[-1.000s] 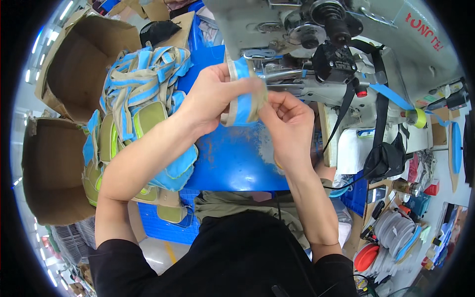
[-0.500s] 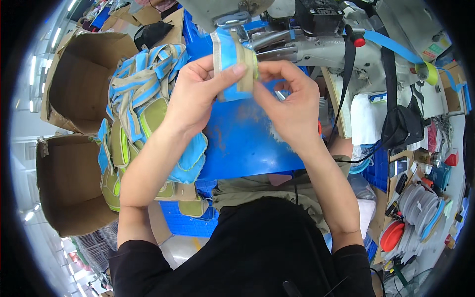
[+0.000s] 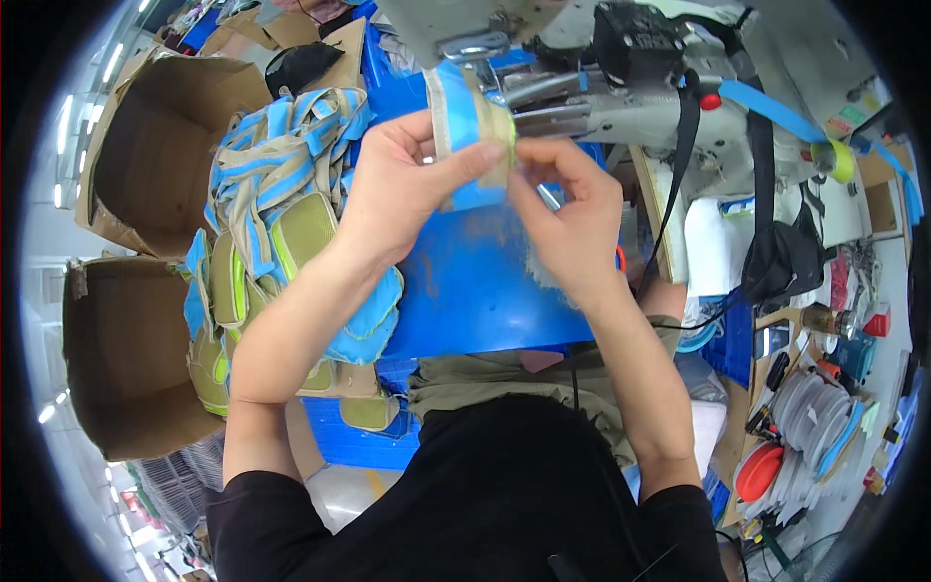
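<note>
Both hands are raised over the blue work surface (image 3: 465, 301), in front of the sewing machine's head. My left hand (image 3: 393, 194) is closed on a blue and beige fabric piece (image 3: 458, 121), its thumb pressed flat across the front. The piece is curved and has a lime-green edge on its right side. At that edge my right hand (image 3: 572, 213) pinches with thumb and forefinger, its other fingers curled. The fabric's upper end lies close to the metal parts under the machine head (image 3: 475, 47); whether they touch, I cannot tell.
Left of my arm lies a heap of blue, beige and olive sewn pieces (image 3: 291, 175). Two cardboard boxes (image 3: 160, 145) stand beyond it. The grey sewing machine arm (image 3: 718, 131) reaches in from the right, with black straps (image 3: 766, 184) hanging. Tape rolls (image 3: 815, 412) fill the right-hand shelf.
The fabric piece has shifted slightly right and tilted a little in my hands. Both grips stay about the same. The whole view has moved slightly.
</note>
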Motion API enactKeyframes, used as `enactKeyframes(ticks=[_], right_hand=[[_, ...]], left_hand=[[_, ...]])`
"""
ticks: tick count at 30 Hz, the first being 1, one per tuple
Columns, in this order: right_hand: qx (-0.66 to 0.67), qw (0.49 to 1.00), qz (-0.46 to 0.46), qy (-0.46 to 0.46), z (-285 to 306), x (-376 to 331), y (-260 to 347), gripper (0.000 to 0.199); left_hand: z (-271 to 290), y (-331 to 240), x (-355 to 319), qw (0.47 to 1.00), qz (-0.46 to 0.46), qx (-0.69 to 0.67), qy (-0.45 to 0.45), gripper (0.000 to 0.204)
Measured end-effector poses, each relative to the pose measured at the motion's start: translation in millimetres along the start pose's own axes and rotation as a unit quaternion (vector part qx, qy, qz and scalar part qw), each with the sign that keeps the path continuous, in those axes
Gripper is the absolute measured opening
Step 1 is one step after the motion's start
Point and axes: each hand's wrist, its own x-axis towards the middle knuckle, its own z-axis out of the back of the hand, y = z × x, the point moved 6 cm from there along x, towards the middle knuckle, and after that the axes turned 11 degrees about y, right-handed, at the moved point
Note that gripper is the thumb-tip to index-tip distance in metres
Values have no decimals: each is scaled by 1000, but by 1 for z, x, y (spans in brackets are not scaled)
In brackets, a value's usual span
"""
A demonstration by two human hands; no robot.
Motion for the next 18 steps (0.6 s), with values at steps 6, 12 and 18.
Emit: enactKeyframes(ticks=[6, 12, 18], right_hand=[[85, 995, -15, -43, -9, 5, -7, 20], [142, 985, -58, -81, -13, 4, -11, 19], [147, 985, 3, -87, -14, -3, -22, 19]], left_hand=[[9, 0, 13, 1000, 21, -8, -4, 26], [9, -5, 19, 1000, 6, -12, 14, 26], [17, -7, 10, 998, -6, -7, 57, 27]])
